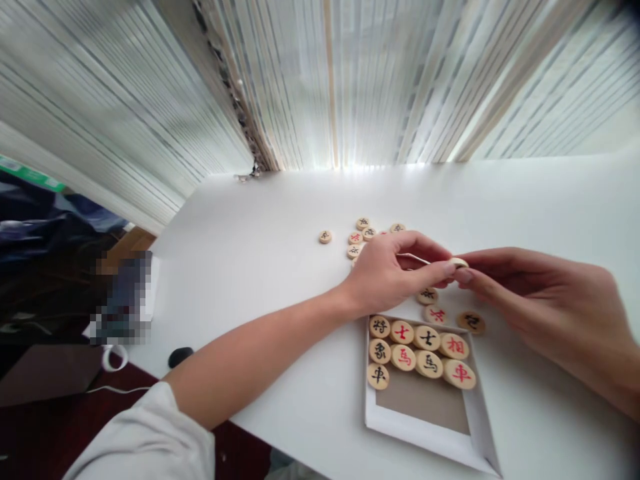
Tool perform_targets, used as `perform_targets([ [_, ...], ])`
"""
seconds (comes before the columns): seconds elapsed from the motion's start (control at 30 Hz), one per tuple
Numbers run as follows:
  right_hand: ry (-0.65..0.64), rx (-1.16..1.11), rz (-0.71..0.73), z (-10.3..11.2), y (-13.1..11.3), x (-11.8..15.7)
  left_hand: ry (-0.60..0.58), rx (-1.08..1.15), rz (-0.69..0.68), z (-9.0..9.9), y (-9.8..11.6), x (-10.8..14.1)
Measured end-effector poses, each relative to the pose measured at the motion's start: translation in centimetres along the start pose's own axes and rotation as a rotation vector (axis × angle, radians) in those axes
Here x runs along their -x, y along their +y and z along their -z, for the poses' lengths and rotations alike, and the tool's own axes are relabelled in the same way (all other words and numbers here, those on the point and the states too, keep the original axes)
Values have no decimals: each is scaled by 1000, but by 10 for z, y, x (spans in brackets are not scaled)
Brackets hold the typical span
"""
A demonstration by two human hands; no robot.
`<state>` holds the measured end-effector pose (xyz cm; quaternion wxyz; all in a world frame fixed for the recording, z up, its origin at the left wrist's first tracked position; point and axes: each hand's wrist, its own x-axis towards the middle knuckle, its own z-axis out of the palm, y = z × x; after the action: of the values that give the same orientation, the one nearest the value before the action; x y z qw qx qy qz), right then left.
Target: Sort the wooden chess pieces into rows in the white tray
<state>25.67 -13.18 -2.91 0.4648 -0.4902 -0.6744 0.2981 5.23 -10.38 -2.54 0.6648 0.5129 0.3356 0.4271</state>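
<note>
A round wooden Chinese chess piece (459, 263) is pinched between the fingertips of my left hand (393, 270) and my right hand (545, 290); its marking cannot be read. Below the hands lies a shallow white box (417, 435) with a brown bottom. Two full rows of pieces fill its far part, and a single black-marked piece (379, 377) starts a third row at the left. Between the box and my hands are loose pieces, among them a red one (437, 314) and a dark-marked one (471, 323). My left hand hides part of the loose group behind it.
Several more pieces lie beyond my left hand, with one apart (325, 237) to the left. Striped curtains (330, 87) hang along the white table's (250, 240) back edge. A black object (180, 357) sits near the left edge, by a white ring (115, 358).
</note>
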Motion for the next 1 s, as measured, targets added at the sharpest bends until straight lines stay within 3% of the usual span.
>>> perform_targets([
  [0.17,-20,-176,-79,-1,-5,-4,-32,-57,-52,0,5,-1],
  [0.37,-24,-308,-184,0,-5,-11,-10,-34,41,4,11,-2],
  [0.63,-136,-369,-255,2,-6,-14,41,-112,-10,4,7,-1],
  [0.77,-124,-366,-248,1,-8,-14,24,-163,-70,3,8,-1],
  [1.0,-97,-365,-235,-1,-7,-13,64,-150,-46,2,10,-1],
])
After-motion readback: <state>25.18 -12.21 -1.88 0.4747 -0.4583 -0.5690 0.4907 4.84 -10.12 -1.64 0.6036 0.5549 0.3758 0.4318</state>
